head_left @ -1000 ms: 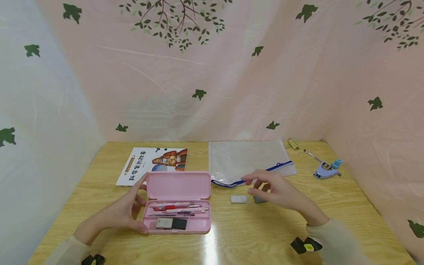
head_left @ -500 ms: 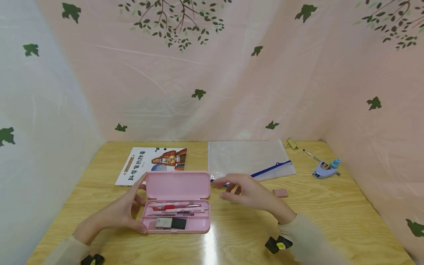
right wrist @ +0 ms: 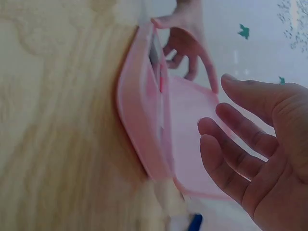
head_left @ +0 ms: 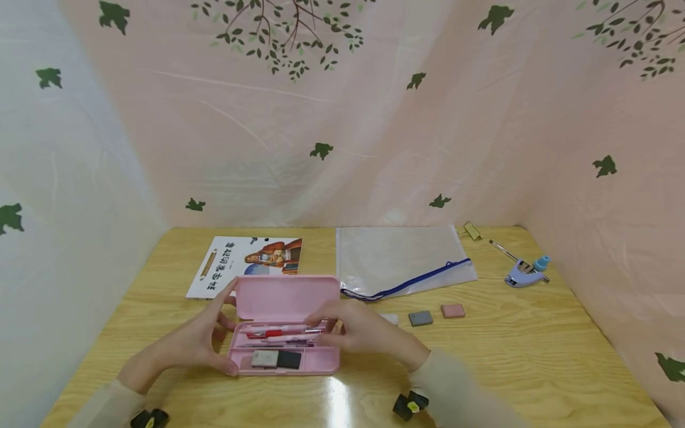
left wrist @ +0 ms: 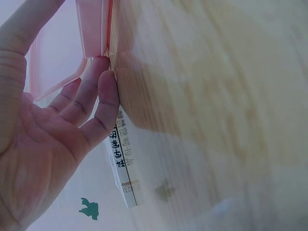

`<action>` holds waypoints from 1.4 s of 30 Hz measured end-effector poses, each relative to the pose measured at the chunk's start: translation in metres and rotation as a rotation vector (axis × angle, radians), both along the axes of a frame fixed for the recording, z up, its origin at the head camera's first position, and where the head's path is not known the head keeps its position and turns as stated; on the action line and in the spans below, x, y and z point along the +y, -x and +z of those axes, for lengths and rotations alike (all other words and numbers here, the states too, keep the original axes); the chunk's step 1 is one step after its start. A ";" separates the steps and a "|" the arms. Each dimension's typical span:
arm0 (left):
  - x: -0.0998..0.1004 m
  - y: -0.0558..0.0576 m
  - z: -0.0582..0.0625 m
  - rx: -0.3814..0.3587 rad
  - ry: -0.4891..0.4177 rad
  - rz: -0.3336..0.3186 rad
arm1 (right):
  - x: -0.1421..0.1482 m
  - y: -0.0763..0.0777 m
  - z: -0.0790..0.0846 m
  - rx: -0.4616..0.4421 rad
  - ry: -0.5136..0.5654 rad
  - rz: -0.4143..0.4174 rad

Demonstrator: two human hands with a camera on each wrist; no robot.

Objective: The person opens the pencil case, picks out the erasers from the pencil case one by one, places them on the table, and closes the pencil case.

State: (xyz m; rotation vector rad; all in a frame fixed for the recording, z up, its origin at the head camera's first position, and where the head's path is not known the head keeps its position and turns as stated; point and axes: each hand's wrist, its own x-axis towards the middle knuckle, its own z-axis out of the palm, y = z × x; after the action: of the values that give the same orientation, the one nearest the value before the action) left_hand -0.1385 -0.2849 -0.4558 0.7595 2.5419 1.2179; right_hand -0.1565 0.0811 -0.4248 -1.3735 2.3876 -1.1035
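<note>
A pink pencil case lies with its lid raised in the head view. Pens, one with a red part, fill its back compartment. A pale eraser and a black block sit side by side in the front one. My left hand holds the case's left side, thumb at the front corner and index finger up at the lid. Over the right end of the pens hovers my right hand, fingers loosely bent. Nothing shows between those fingers in the right wrist view; they hide part of the pens.
Right of the case lie a white eraser, partly hidden, a grey one and a pink one. Behind are a clear zip pouch and a booklet. Far right are a binder clip, a pen and a lilac tool.
My right hand has travelled left, from above the loose erasers to the pencil case, uncovering the grey and pink erasers. The left hand has stayed put on the case.
</note>
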 end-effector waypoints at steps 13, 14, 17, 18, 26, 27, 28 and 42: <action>0.000 0.001 -0.001 0.010 -0.002 -0.001 | -0.055 -0.017 -0.016 0.222 -0.255 0.092; 0.000 0.001 -0.002 0.011 -0.002 -0.001 | -0.058 -0.018 -0.018 0.238 -0.262 0.091; 0.000 0.001 -0.001 0.004 -0.003 -0.003 | -0.064 -0.020 -0.021 0.283 -0.278 0.072; 0.000 0.002 -0.001 0.000 -0.002 -0.003 | -0.065 -0.020 -0.022 0.293 -0.279 0.067; 0.000 0.002 -0.002 0.000 0.000 -0.002 | -0.072 -0.022 -0.025 0.397 -0.283 0.076; -0.001 0.001 -0.001 0.001 0.001 -0.001 | -0.073 -0.022 -0.025 0.404 -0.284 0.080; -0.001 0.001 -0.002 0.002 0.002 -0.001 | -0.073 -0.022 -0.025 0.412 -0.286 0.083; 0.000 0.000 -0.003 0.031 0.005 -0.001 | -0.083 -0.022 -0.027 0.419 -0.286 0.023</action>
State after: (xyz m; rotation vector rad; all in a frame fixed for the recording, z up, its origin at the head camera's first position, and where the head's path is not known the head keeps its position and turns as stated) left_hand -0.1388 -0.2848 -0.4586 0.7848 2.5676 1.2084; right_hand -0.1345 -0.0018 -0.4517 -1.6474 2.6631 -0.4709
